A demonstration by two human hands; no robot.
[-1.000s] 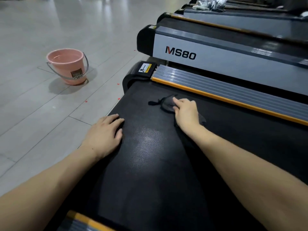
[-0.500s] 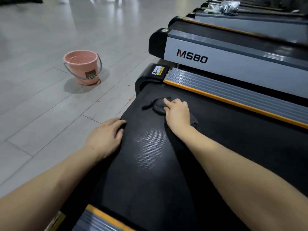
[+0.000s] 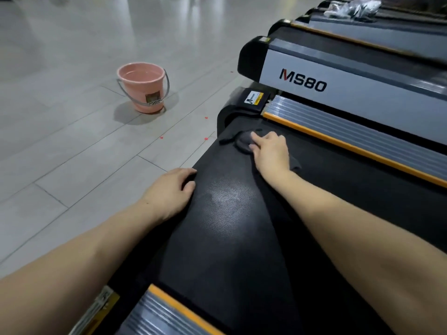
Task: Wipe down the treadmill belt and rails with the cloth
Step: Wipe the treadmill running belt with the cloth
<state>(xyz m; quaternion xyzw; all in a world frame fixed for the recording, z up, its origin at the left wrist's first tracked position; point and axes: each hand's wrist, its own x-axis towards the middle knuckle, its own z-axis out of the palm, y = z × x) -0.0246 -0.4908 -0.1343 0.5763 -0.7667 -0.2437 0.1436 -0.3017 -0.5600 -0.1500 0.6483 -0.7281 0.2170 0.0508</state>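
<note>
Belt wipe in progress, working the rear end of the treadmill belt (image 3: 242, 238). Right hand (image 3: 272, 151) flat on the dark grey cloth (image 3: 243, 141), fingers (image 3: 256, 136) extended, pressing it down rather than gripping; cloth bunched on the belt near the far corner, just beside the far side rail (image 3: 362, 136). Left hand (image 3: 169, 192) resting open on the near belt edge, fingers loosely bent over the lip, holding nothing; likely bracing.

Judgement: belt step only partly done. Dull damp-looking patch mid-belt between the hands; both ribbed rails look untouched. Next move calls for sweeping the cloth across the belt width with steady downward pressure, then moving onto the far rail and the near side rail (image 3: 157, 315).

Around: pink bucket (image 3: 142, 87) with water on the tiled floor (image 3: 60, 153), well apart from the deck, behind the belt end. Black end cap with yellow warning sticker (image 3: 254, 97) at the rail's end. Neighbouring MS80 treadmill (image 3: 338, 76) close alongside the far rail, likely limiting elbow room there. Crumpled plastic wrap (image 3: 353, 7) on a machine further back. Nothing on the belt blocking the sweep except the left hand.
</note>
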